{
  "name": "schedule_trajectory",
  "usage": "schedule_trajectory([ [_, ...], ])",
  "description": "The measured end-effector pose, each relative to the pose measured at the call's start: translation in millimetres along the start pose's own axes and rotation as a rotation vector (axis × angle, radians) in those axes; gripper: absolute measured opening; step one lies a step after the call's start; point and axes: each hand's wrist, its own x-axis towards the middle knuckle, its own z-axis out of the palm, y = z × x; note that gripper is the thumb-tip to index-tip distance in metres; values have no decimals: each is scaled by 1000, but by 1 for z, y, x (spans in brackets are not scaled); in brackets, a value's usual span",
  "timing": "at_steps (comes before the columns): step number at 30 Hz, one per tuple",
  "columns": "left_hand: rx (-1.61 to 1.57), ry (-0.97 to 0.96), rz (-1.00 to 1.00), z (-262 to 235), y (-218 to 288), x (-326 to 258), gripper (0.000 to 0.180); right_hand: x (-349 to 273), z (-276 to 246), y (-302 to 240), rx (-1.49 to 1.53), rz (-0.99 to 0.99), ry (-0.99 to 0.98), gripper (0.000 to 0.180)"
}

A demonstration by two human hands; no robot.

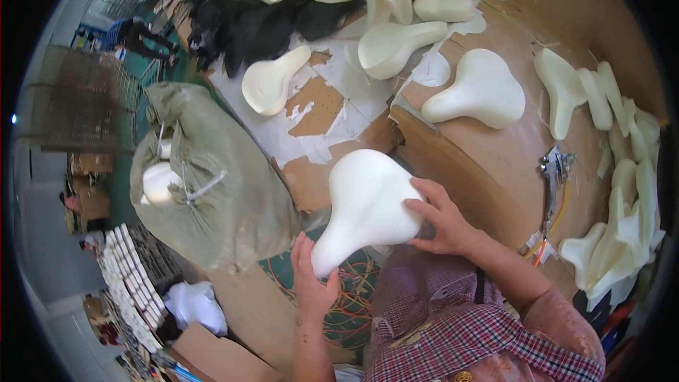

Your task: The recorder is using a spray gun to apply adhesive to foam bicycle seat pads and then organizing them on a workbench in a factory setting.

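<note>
Midair, both hands grip foam saddle.

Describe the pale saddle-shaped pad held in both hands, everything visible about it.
The saddle-shaped pad is cream-white, smooth and matte, looking like moulded foam. It has a broad rounded rear and tapers to a narrow nose pointing down-left toward the person. No cover or hardware shows on it. It is held above the cardboard-covered worktable, domed side up. The left hand grips the narrow nose; the right hand holds the wide end's edge, fingers spread on its surface.
</note>
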Motion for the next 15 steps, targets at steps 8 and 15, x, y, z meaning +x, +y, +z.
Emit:
schedule_trajectory([
  [8, 4, -163, -215, 38, -36, -12, 76, -33, 41, 13, -128, -34, 44, 74],
  [15, -8, -261, -36, -8, -66, 14, 55, -41, 51, 18, 544, 550, 1, 82],
])
